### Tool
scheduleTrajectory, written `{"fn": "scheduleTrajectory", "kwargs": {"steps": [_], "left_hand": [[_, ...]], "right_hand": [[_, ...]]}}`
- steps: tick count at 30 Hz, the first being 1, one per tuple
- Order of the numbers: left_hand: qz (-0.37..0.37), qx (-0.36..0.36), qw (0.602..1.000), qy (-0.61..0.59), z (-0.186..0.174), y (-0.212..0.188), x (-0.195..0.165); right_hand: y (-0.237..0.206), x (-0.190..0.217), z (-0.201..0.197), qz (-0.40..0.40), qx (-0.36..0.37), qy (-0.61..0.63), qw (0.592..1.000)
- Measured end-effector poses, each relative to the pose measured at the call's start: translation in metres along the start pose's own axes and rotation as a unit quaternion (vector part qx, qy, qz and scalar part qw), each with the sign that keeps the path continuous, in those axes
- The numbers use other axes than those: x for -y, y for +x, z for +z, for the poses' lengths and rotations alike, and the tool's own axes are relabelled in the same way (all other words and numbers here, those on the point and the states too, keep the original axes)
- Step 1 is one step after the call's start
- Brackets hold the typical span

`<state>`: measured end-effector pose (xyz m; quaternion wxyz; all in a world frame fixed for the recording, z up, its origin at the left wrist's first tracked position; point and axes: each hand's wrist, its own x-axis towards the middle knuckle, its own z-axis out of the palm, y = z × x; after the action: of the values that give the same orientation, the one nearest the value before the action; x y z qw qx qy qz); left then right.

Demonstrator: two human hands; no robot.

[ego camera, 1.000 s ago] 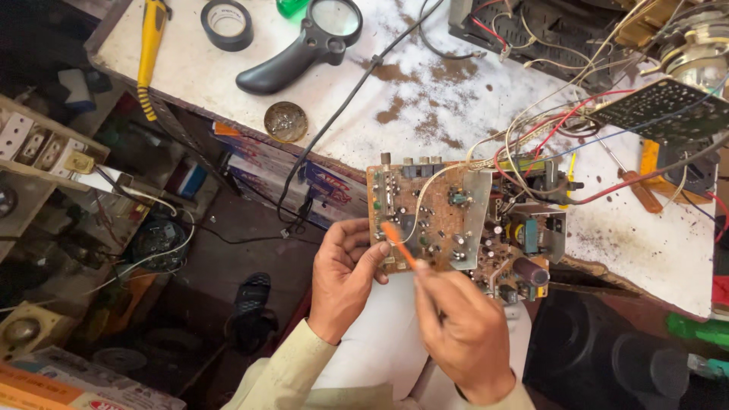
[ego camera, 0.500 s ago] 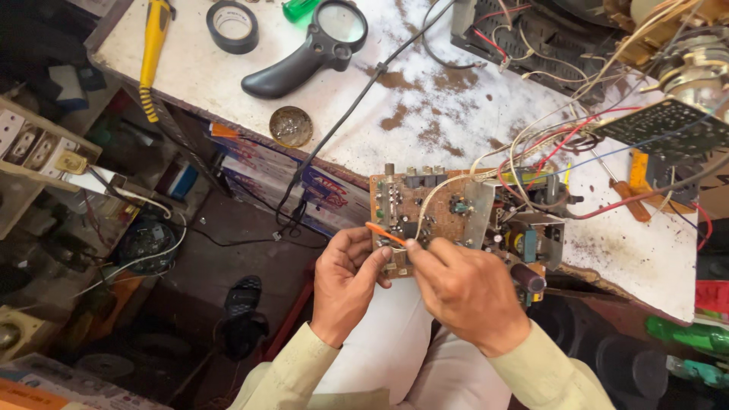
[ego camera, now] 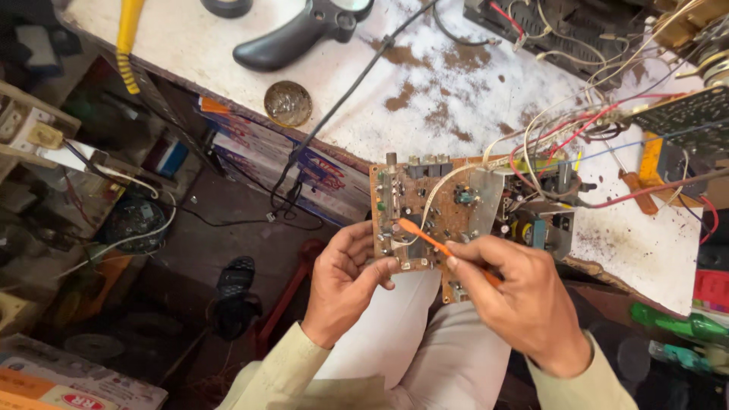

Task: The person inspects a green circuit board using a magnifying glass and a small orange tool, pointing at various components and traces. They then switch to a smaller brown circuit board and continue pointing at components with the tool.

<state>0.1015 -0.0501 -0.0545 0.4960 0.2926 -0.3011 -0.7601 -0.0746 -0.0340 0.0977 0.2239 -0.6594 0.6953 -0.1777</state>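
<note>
A brown circuit board (ego camera: 425,205) with small parts and a metal plate hangs off the edge of the white workbench (ego camera: 471,99), above my lap. My left hand (ego camera: 345,285) grips the board's lower left corner, thumb on top. My right hand (ego camera: 520,300) holds a thin orange tool (ego camera: 425,239) like a pen, with its tip resting on the board's lower left area. Red, white and blue wires (ego camera: 577,137) run from the board's right side across the bench.
A black magnifier with a handle (ego camera: 292,34), a round tin (ego camera: 288,103), a black cable (ego camera: 334,106) and a yellow-handled tool (ego camera: 127,38) lie on the stained bench. More boards and wiring sit at the far right. Below left are a sandal (ego camera: 231,277), boxes and a socket strip.
The view has tilted closer over the board. My right hand has shifted the orange tool's tip slightly across the board's lower left while my left hand keeps its hold.
</note>
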Motion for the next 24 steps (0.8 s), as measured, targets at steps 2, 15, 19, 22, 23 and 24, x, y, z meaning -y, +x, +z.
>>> {"fn": "scheduleTrajectory", "kwargs": {"steps": [2, 15, 19, 22, 23, 24], "left_hand": [[-0.009, 0.004, 1.0, 0.008, -0.002, -0.002, -0.002], [-0.083, 0.031, 0.986, -0.142, -0.014, -0.027, 0.021], [-0.101, 0.018, 0.975, -0.198, -0.017, -0.029, 0.032], [-0.106, 0.013, 0.97, -0.218, -0.018, -0.029, 0.034], [-0.109, 0.01, 0.968, -0.227, -0.018, -0.029, 0.033], [-0.107, 0.016, 0.969, -0.223, -0.017, -0.029, 0.032]], "right_hand": [[-0.017, -0.005, 0.01, 0.001, -0.039, -0.011, 0.999], [-0.085, 0.029, 0.127, -0.011, -0.259, 0.025, 0.965], [-0.066, 0.039, 0.131, 0.012, -0.232, -0.035, 0.972], [-0.055, 0.047, 0.128, 0.003, -0.229, -0.054, 0.972], [-0.055, 0.05, 0.127, 0.009, -0.221, -0.059, 0.973], [-0.055, 0.052, 0.127, 0.015, -0.212, -0.063, 0.975]]}}
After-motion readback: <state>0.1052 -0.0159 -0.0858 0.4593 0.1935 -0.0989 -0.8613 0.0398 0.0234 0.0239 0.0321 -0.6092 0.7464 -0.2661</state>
